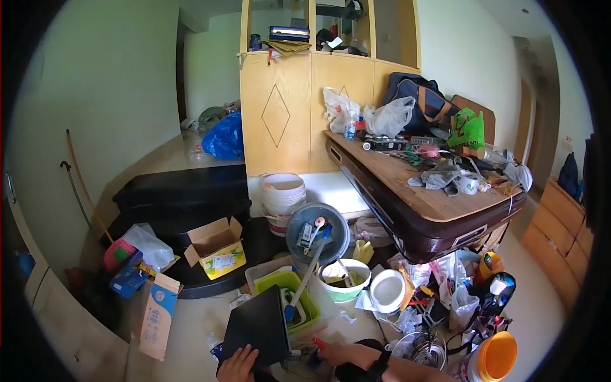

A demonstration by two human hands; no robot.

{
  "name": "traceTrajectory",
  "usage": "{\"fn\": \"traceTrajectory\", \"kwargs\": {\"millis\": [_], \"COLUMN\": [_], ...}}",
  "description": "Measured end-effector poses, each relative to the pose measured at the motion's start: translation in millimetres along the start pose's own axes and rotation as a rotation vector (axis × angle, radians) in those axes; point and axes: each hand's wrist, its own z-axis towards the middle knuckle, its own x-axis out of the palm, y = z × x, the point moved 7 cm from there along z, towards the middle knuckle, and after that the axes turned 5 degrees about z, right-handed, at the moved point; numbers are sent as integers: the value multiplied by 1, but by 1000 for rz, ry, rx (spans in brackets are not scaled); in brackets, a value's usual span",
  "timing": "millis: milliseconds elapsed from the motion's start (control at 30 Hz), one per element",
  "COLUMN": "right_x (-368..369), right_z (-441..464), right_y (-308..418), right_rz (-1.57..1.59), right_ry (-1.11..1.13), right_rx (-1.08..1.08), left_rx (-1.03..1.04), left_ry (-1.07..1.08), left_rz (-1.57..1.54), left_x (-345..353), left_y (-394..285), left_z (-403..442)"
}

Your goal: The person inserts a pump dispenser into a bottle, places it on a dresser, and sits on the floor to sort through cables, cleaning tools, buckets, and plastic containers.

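Note:
At the bottom centre, my left hand [238, 365] lies over the near edge of a flat black panel [258, 326], fingers on its top face and thumb hidden. The panel is tilted and partly covers a lime green basin [310, 304]. My right hand [337, 354] reaches low to the right of the panel, its fingers bent and partly hidden. By those fingertips shows a small red piece [319, 342]; what the hand grips is unclear. A grey-handled tool with blue ends [310, 274] leans across the basin.
A grey bucket [301, 251], a white-green bucket [344, 290], a yellow carton [219, 256] and flattened cardboard [160, 317] stand or lie around. Bags and loose items crowd the floor at right, near an orange-lined bucket [498, 356]. A cluttered wooden table [394, 181] overhangs behind.

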Motion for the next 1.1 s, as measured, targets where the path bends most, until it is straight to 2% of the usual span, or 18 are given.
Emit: {"fn": "traceTrajectory", "kwargs": {"millis": [100, 200, 233, 300, 333, 400, 467, 500, 533, 567, 600, 667, 733, 867, 967, 1033, 1067, 1100], "right_x": [-29, -17, -17, -5, -39, -42, -84, -91, -108, -111, -109, -123, -130, -115, -124, -134, -134, -142], "right_z": [-20, -3, 3, 16, -3, 12, -10, -28, -54, -53, -58, -87, -114, -130, -160, -178, -183, -192], "right_y": [39, 25, 29, 36, 70, 62, 64, 61, 71, 67, 62, 69, 80, 78, 105, 112, 120, 122], "right_rz": [0, -47, 96, 23, -197, -168, 538, 1214, 1333, 1491, 1575, 1665, 1681, 1795, 1821, 1810, 1834, 1790], "right_ry": [21, 0, -204, -193, 31, -248, -498, -387, -327, -382, -378, -364, -292, -236, -234, -451, -420, -546], "right_rx": [35, 12, -248, -325, -147, -370, -442, -131, -47, -203, -244, -278, -374, -335, -361, -378, -372, -374], "left_rx": [-24, 3, 37, 41, 48, 65, 112, 112, 166, 221, 221, 406, 428, 566, 519, 467, 431, 428], "left_ry": [11, -24, -44, 21, 78, 44, -29, -12, -18, -26, -18, 35, 18, -18, -40, -125, -168, -145], "left_rz": [-12, 8, 24, 9, -11, 60, 159, 162, 189, 218, 226, 293, 264, 247, 237, 404, 464, 473], "left_x": [-4, 0, 1, 12, 18, 21, 17, 19, 19, 17, 12, 2, -10, -32, -40, -43, -43, -42], "left_y": [2, 3, 3, 7, 6, 1, -2, -1, -3, -6, -6, -22, -31, -50, -49, -43, -39, -38], "left_z": [-3, -4, -6, -12, -15, -7, -6, -9, -12, -14, -14, -21, -23, -23, -25, -15, -10, -10]}}
